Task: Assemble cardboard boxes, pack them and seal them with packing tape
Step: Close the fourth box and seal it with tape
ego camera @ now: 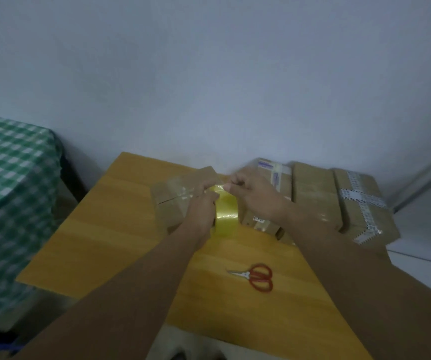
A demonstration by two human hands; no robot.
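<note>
Our left hand [201, 210] grips the tape roll [226, 216] beside the box [172, 201]; our right hand [257, 197] pinches the tape end [220, 187].

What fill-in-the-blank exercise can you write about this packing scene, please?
The small metal scissors on the yellow wooden table have ____ handles.
The left hand grips the yellowish packing tape roll; the ____ hand pinches its free end.
White patterned tape on the rightmost brown cardboard box forms a ____.
Missing words: red; right; cross.
</note>
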